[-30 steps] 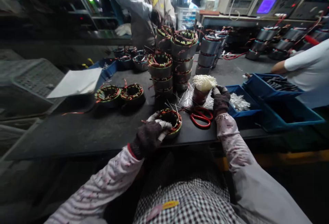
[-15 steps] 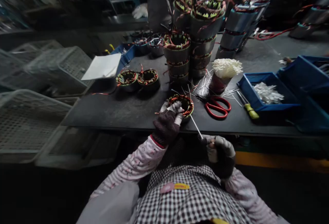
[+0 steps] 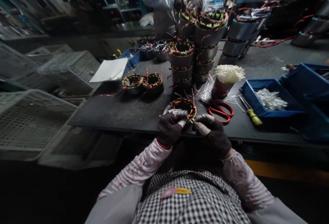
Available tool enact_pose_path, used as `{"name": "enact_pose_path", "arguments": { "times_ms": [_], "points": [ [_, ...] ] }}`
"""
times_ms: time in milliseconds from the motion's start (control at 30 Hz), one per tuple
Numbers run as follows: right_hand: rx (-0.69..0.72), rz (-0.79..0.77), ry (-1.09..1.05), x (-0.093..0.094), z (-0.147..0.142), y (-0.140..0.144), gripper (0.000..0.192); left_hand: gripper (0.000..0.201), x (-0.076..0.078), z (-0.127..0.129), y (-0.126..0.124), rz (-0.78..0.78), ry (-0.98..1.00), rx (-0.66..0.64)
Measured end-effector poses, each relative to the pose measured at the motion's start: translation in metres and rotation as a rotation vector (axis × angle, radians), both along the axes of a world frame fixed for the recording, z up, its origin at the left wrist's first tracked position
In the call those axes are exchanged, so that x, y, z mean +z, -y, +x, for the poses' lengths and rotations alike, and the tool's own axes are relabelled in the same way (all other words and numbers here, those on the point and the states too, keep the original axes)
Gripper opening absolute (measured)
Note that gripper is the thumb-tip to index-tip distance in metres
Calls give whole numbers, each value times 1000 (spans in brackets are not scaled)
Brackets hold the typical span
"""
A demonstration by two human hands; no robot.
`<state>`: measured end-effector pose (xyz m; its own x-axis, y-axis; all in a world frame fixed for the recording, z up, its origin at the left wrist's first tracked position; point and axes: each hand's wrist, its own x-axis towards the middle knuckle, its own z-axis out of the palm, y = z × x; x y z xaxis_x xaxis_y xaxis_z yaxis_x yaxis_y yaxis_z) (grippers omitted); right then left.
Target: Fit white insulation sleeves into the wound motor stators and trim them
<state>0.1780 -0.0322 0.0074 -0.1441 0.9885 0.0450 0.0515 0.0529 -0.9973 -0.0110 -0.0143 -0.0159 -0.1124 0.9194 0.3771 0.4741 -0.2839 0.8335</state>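
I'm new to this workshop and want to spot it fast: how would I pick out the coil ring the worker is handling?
Start at the dark table and go to its near edge. The stator sits there alone, in front of the tall stacks, with both gloved hands on its rim: left hand, right hand. No other is being touched.

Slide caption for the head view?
Two dark-gloved hands, left and right, grip a copper-wound round stator beside red-handled scissors.

Dark knitted cloth gloves [image 3: 169,129] grip a copper-wound metal stator [image 3: 184,107]; just beyond the fingers [image 3: 180,114], glossy red plastic scissors [image 3: 219,109] on a matt black bench [image 3: 123,111].
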Motion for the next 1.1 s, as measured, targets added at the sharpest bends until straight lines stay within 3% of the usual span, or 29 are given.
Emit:
{"name": "enact_pose_path", "arguments": {
  "times_ms": [133,333,533,700,867,1000,1100],
  "points": [
    [32,27,37,10,-2,-9,24,7,8,-6,0,44,-73,-72],
    [20,67,253,9,-8,-20,19,9,14,-7,1,55,-63,-106],
    [-2,162,237,13,-8,-11,17,6,15,-7,1,33,-75,-110],
    [-2,117,270,7,-8,-9,15,5,14,-8,0,23,-66,-112],
    [-18,171,238,5,-6,-7,15,6,13,-7,0,35,-52,-114],
    [19,108,288,0,-9,-13,18,6,11,-9,-1,56,-66,-111],
    [-28,320,411,4,-10,-14,16,9,10,-12,-1,60,-78,-162]
  ]
}}
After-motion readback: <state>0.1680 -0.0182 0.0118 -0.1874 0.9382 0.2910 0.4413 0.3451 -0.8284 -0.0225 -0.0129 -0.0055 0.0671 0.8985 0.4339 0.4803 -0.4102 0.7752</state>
